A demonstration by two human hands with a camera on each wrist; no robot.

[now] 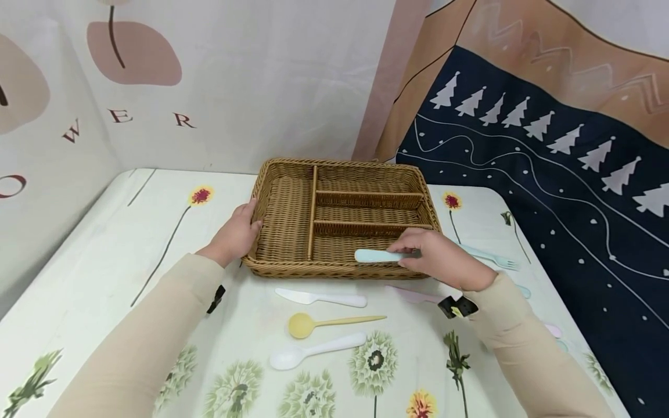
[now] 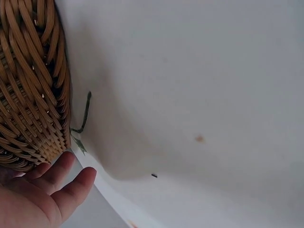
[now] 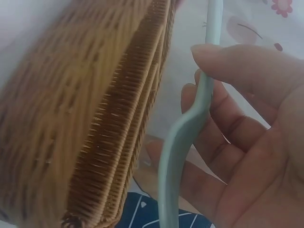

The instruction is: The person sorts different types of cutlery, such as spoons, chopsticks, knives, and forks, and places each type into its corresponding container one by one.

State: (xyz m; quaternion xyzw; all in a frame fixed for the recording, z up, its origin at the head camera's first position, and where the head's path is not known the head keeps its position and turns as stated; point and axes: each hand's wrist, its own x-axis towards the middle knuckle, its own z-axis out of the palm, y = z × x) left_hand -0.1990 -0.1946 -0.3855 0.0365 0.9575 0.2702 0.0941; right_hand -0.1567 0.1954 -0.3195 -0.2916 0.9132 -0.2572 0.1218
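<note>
A brown wicker cutlery tray [image 1: 284, 220] with dividers sits at the middle of the table. At its left side my left hand [image 1: 237, 232] grips the wall, the thumb at the rim. In the left wrist view the fingers [image 2: 76, 187] lie along the outside of the wicker wall [image 2: 33, 85]. Above the tray's front right compartment, my right hand [image 1: 439, 258] pinches a light blue utensil [image 1: 373, 255] between thumb and fingers. The right wrist view shows this utensil [image 3: 190, 118] edge-on, with a bent neck; its kind cannot be told.
In front of the tray lie a white knife [image 1: 321, 298], a yellow spoon [image 1: 303, 325], a white spoon [image 1: 290, 357] and a pink utensil [image 1: 410, 294]. A light blue fork [image 1: 491, 256] lies at the right, with further utensils partly behind the right arm. Curtains hang behind the table.
</note>
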